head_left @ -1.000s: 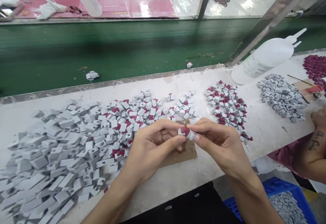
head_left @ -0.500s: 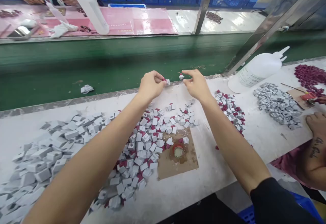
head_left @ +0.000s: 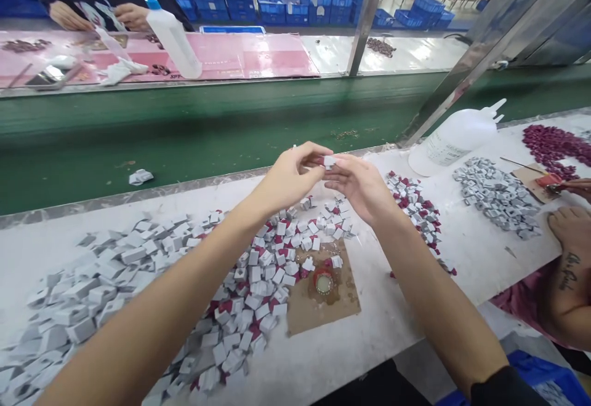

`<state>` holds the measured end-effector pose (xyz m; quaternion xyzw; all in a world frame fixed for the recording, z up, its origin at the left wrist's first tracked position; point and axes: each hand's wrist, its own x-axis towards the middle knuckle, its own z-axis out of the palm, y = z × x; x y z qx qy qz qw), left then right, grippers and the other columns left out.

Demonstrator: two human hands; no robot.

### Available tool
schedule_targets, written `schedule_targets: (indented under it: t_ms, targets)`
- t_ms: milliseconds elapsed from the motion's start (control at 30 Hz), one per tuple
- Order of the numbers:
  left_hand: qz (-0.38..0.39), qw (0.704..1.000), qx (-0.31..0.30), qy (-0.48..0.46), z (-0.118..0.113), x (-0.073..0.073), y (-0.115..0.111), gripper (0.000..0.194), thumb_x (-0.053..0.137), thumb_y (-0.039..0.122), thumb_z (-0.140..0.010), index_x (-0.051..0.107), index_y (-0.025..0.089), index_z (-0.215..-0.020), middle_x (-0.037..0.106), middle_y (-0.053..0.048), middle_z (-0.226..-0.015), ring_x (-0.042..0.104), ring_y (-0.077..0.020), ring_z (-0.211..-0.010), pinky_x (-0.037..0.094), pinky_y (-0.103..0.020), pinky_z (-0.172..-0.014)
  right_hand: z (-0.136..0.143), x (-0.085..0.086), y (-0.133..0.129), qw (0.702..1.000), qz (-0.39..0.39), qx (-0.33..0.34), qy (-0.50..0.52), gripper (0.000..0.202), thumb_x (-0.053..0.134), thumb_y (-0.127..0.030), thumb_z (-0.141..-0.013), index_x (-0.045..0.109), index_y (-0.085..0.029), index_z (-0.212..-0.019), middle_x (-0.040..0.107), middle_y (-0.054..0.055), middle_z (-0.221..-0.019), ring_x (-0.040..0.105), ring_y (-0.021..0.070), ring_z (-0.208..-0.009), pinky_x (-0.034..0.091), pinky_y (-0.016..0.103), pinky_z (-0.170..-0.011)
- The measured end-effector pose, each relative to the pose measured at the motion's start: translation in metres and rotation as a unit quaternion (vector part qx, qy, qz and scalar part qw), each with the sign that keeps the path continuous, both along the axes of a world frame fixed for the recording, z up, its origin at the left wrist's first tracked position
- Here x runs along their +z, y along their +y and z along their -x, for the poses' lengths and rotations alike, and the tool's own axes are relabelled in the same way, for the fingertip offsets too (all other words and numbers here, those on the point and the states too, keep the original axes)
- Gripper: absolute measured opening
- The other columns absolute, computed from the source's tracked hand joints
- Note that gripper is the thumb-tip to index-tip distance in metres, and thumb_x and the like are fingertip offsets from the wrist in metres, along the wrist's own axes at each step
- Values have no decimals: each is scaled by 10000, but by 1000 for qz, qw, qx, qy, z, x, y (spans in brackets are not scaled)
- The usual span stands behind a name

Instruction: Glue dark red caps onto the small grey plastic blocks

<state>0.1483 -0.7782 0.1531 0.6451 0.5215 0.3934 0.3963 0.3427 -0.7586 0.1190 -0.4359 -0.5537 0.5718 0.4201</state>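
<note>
From where I stand, a heap of grey angular blocks point(head_left: 101, 295) spreads over the left of the white worktop point(head_left: 397, 326), running into mixed grey-and-maroon pieces point(head_left: 253, 270). Above its far edge, the left hand point(head_left: 295, 175) pinches narrowly on a small two-tone piece point(head_left: 329, 161): a pale grey, blocky end and a dark maroon end, the maroon partly hidden by fingers. Nearer me, a brown card point(head_left: 305, 317) bears a red-rimmed round dish point(head_left: 324, 283). The right hand point(head_left: 362, 184) meets the piece's pale end with its fingertips; whether they close on it I can't tell. Further right come another grey-and-maroon pile point(head_left: 425, 215) and a tilted white bottle point(head_left: 455, 138).
</note>
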Motion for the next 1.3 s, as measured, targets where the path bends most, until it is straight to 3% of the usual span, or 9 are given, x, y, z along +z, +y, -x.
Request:
schedule_targets:
  t_ms: [167,300,533,733,833,933,1100,1167,1300]
  targets:
    - [-40,996,-5,-84,-7,10,-64,193,776,226,-1008,839,198,-1189,881,-84,-1207,810,-242,-1114,636,-400,-1036,-11,11,-58,990,51,32,125,257,793,-458,-985,840,-242,-1117,897,91,-1091,850,257,-1010,729,461,-962]
    - [-21,995,37,-86,-11,9,-110,81,778,251,-1042,846,231,-1083,868,-37,-1060,789,-207,-977,629,-349,-922,-19,19,-101,997,9,24,68,215,830,-449,-1028,891,-264,-1119,892,62,-1093,852,230,-939,737,397,-873]
    - [152,973,20,-175,-19,10,-202,92,783,296,-1088,852,235,-1082,849,-27,-1010,775,-194,-924,603,-309,-853,-52,20,-178,988,-114,74,-69,171,900,-332,-1038,937,-379,-1198,901,48,-1155,870,248,-1035,737,312,-824]
    - [198,962,53,-182,-26,2,-250,98,821,314,-1081,854,229,-1045,798,-2,-913,704,-170,-854,553,-279,-799,-57,13,-220,975,-154,97,-124,363,847,-249,-1057,883,-443,-1362,912,0,-1167,880,196,-1005,725,247,-902]
    - [179,977,46,-106,-18,2,-261,94,788,318,-1109,855,259,-1137,819,-5,-993,734,-190,-911,570,-303,-830,-56,9,-229,975,-149,91,-138,313,825,-266,-1070,894,-421,-1334,908,6,-1149,877,187,-969,725,231,-884]
    - [91,986,125,55,13,0,-263,193,716,276,-1124,826,277,-1282,836,-39,-1168,758,-240,-1045,603,-374,-931,-66,-1,-231,980,-104,28,-165,192,863,-365,-1048,917,-388,-1231,917,4,-1124,893,190,-963,728,206,-882]
    - [-16,884,299,359,96,-8,-244,323,590,230,-1101,809,158,-1328,778,-167,-1178,664,-399,-1219,587,-570,-1071,-86,-16,-227,975,-73,-69,-196,187,916,-458,-966,931,-343,-1114,936,16,-1046,921,216,-899,744,202,-850]
    - [14,856,281,433,120,-14,-232,365,591,226,-1088,811,153,-1370,757,-202,-1265,599,-460,-1312,532,-648,-1156,-87,-19,-227,975,-72,-65,-200,186,910,-459,-969,932,-341,-1111,939,22,-1058,924,223,-907,748,211,-850]
    - [56,853,229,466,137,-24,-211,262,642,214,-1053,835,203,-1229,747,-195,-1329,578,-482,-1347,491,-672,-1210,-81,-21,-227,977,-74,-39,-197,199,875,-474,-1011,931,-339,-1145,939,31,-1107,925,232,-959,755,234,-865]
